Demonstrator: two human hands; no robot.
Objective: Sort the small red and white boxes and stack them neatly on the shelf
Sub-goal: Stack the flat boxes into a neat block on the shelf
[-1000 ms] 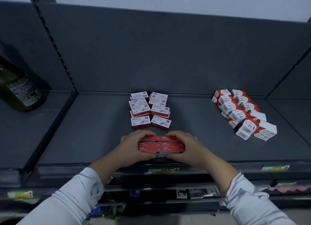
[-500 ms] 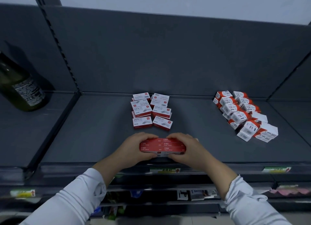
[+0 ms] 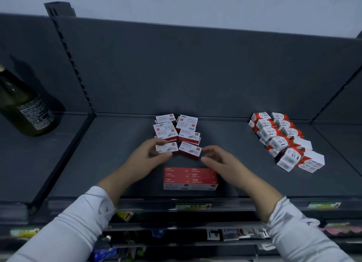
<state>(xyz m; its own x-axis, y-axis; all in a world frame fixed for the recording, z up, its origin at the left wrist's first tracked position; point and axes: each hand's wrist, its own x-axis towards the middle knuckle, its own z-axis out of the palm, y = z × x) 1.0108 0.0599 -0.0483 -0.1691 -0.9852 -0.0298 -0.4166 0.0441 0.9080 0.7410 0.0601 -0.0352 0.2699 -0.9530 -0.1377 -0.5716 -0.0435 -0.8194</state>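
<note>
left hand [image 3: 148,158] pinches front white box [image 3: 166,147], right hand [image 3: 217,160] loosely curled, empty, red stack [image 3: 190,178] flat on shelf [image 3: 109,160] between wrists

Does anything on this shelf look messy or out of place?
Yes. The boxes on the right lie jumbled, several tilted on edge, unlike the flat middle pile. A dark bottle on the left seems oddly placed.

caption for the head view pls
Left hand and right hand reach past a red block of stacked boxes to small red-and-white boxes on a grey shelf.
</note>
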